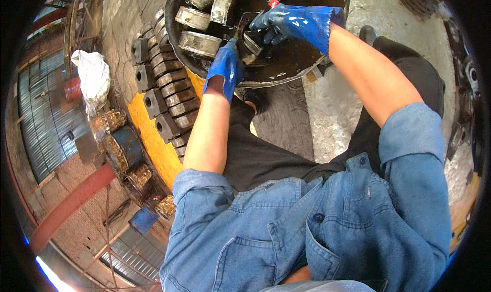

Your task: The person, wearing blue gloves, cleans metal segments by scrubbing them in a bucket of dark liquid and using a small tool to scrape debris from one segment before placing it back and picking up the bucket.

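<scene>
A wide round basin (286,81) holds dark oily liquid and several curved metal pieces. My left hand (226,62), in a blue rubber glove, is closed at the near left side over the basin. It grips the edge of a dark, oil-wet curved metal piece (251,45). Across from it, my right hand (286,25), gloved the same way, is closed around a tool whose red end (273,3) sticks out above the fingers. The tool's working end is hidden by the hand and the dark liquid. Paler curved metal pieces (199,44) lie left of my left hand.
Left of the basin, a long row of ribbed metal parts (176,82) and dark blocks with holes (152,103) stands along a yellow board (148,141). Further left are a white sack (93,77) and rusty cylinders (123,149). Stacked dark metal parts (463,87) line the right side.
</scene>
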`<action>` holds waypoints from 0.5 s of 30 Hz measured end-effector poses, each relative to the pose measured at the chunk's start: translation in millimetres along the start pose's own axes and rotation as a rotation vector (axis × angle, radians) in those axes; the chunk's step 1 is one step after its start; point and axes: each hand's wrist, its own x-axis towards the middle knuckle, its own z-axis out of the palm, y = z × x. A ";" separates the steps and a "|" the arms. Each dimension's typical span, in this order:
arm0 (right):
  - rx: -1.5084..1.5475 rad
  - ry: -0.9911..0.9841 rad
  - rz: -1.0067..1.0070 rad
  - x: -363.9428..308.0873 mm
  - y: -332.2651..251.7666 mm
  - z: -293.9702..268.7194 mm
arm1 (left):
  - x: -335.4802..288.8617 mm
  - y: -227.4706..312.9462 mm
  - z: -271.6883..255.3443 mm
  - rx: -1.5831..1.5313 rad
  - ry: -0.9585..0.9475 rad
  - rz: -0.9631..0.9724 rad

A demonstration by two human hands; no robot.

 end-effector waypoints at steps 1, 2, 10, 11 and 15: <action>0.010 -0.045 0.194 -2.2 -18.1 0.5 | 0.8 2.7 1.1 -0.243 0.043 -0.090; -0.048 -0.006 0.369 -8.4 -41.1 -2.1 | 10.0 41.7 -7.0 -0.889 0.036 -0.428; -0.754 -0.240 0.219 -10.4 -56.9 5.4 | 12.7 12.9 7.7 -0.628 -0.096 -0.161; -0.858 -0.316 0.204 -8.7 -56.6 6.4 | 14.3 20.8 5.1 -0.811 -0.108 -0.216; -1.238 -0.539 0.091 -30.0 -111.9 28.6 | 1.8 21.6 2.5 -0.835 -0.092 -0.239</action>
